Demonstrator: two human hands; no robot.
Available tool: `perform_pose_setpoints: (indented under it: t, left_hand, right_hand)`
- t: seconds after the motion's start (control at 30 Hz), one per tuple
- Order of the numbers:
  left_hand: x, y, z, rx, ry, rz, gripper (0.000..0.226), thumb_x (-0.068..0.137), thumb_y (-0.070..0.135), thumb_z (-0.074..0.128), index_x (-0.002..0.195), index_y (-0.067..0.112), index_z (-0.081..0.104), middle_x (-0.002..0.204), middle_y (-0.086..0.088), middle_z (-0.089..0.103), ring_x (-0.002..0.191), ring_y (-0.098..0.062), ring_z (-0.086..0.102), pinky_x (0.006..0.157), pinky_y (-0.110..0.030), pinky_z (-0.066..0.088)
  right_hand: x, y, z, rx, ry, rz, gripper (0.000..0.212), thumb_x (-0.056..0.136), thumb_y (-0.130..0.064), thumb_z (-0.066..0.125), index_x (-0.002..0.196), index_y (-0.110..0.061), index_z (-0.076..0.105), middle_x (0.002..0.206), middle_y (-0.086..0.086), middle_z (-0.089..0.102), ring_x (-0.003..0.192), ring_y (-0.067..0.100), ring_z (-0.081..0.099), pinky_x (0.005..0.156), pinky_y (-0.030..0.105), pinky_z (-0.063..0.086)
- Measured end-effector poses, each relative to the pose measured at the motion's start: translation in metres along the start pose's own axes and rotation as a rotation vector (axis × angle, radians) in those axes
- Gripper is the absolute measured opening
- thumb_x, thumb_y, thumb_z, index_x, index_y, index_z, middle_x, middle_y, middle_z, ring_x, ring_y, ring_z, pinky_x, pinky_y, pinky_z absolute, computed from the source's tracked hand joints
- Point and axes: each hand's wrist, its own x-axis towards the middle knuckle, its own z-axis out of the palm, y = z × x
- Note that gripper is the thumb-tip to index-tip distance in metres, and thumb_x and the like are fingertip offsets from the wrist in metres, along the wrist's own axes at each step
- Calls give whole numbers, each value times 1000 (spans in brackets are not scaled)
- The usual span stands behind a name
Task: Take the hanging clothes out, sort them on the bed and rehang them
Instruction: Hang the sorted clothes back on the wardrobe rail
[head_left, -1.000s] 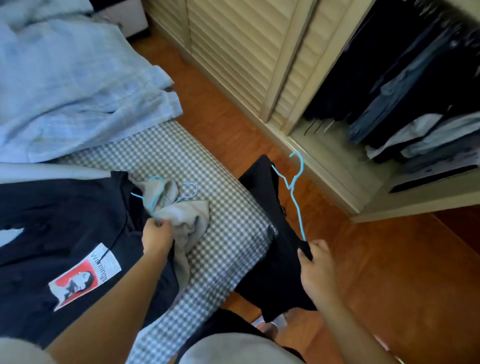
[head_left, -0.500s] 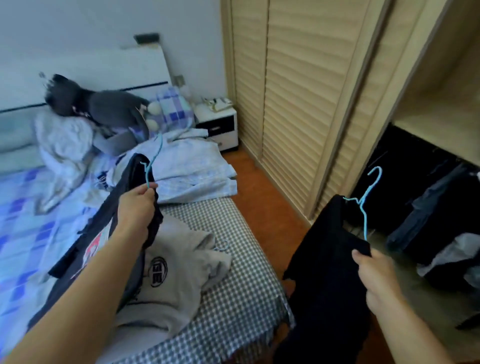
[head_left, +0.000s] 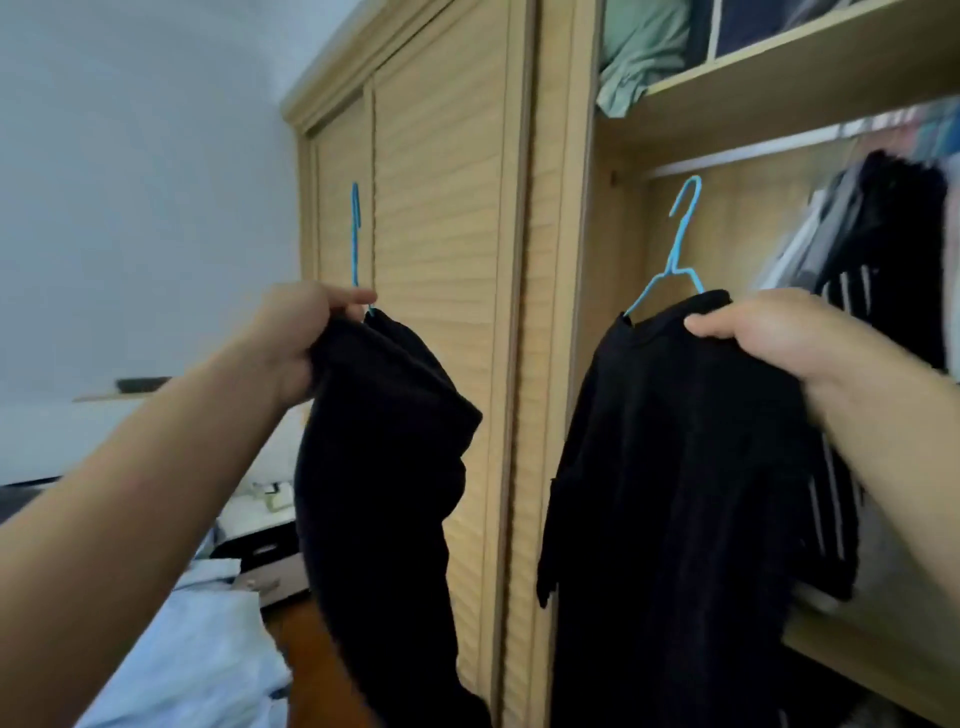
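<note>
Head view, facing the wardrobe. The left hand (head_left: 298, 343) is raised in front of the closed louvred door (head_left: 441, 260); its fingers (head_left: 353, 299) are curled and pinch the top of a black garment (head_left: 379, 467) together with the base of a blue wire hanger (head_left: 355, 234), whose hook stands upright above the hand. The garment hangs freely below the hand.

The right hand (head_left: 779, 338) is raised before the open wardrobe bay; its fingers are curled over the shoulder of a second black garment (head_left: 675, 493), gripping it on a second blue hanger (head_left: 678, 249). This hanger's hook points upward, just below the pale hanging rail (head_left: 737, 156) and apart from it.

To the right on the rail hang dark clothes (head_left: 893, 249), some with white stripes. On the shelf (head_left: 779, 78) above lies a folded green cloth (head_left: 639, 47).

At lower left the bed (head_left: 197, 649) carries pale blue fabric, possibly a shirt; the blur prevents a firmer reading. A small nightstand (head_left: 270, 561) stands beyond it, against the wall.
</note>
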Motion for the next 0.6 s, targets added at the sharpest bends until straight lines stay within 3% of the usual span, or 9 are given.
perform_pose_setpoints:
  t: [0.1, 0.2, 0.27, 0.4, 0.47, 0.53, 0.6]
  left_hand:
    - [40, -15, 57, -57, -121, 0, 15, 96, 5, 57, 103, 1, 70, 62, 0, 55, 50, -10, 53, 60, -23, 56]
    - [76, -41, 111, -84, -207, 13, 19, 94, 4, 57, 107, -3, 70, 66, -1, 55, 53, -10, 51, 63, -23, 51]
    - [98, -65, 139, -87, -275, -11, 17, 93, 5, 60, 104, -3, 70, 61, 1, 51, 52, -12, 47, 62, -25, 47]
    - [140, -85, 192, -71, -469, -111, 8, 95, 8, 60, 95, 3, 66, 55, 2, 42, 43, -14, 39, 44, -23, 40]
    - [168, -75, 229, -20, -473, -35, 20, 100, 2, 48, 99, 3, 68, 63, -1, 47, 43, -13, 47, 37, -18, 38]
    - [203, -54, 266, 19, -446, 73, 26, 101, -1, 43, 100, 3, 69, 75, -5, 56, 44, -7, 55, 35, -13, 38]
    - [236, -28, 298, 37, -452, 179, 26, 101, -1, 46, 108, 0, 71, 93, -11, 67, 60, -6, 64, 53, -14, 47]
  right_hand:
    - [31, -22, -3, 5, 27, -21, 9, 94, -6, 62, 88, 1, 63, 39, 3, 59, 29, 11, 55, 28, 13, 34]
    - [69, -6, 10, -70, 68, -32, 7, 93, 0, 59, 87, 1, 62, 53, 11, 59, 31, 12, 56, 28, 11, 31]
    - [95, 19, 24, -187, 95, -4, 13, 94, -4, 62, 82, -5, 59, 65, 6, 56, 44, 14, 55, 28, 12, 30]
    - [156, 37, 28, -416, 145, 11, 15, 95, -13, 63, 81, -7, 60, 91, 8, 60, 76, 19, 57, 61, 22, 40]
    - [185, 23, 18, -486, 200, 15, 19, 96, -15, 61, 100, 3, 67, 106, 12, 60, 94, 25, 60, 67, 22, 36]
    - [213, -1, 3, -499, 261, -3, 32, 96, -17, 62, 120, 5, 64, 124, 16, 61, 101, 27, 63, 64, 22, 37]
    - [240, -26, -12, -506, 335, -65, 33, 96, -14, 61, 124, 4, 62, 132, 19, 60, 110, 30, 61, 61, 24, 40]
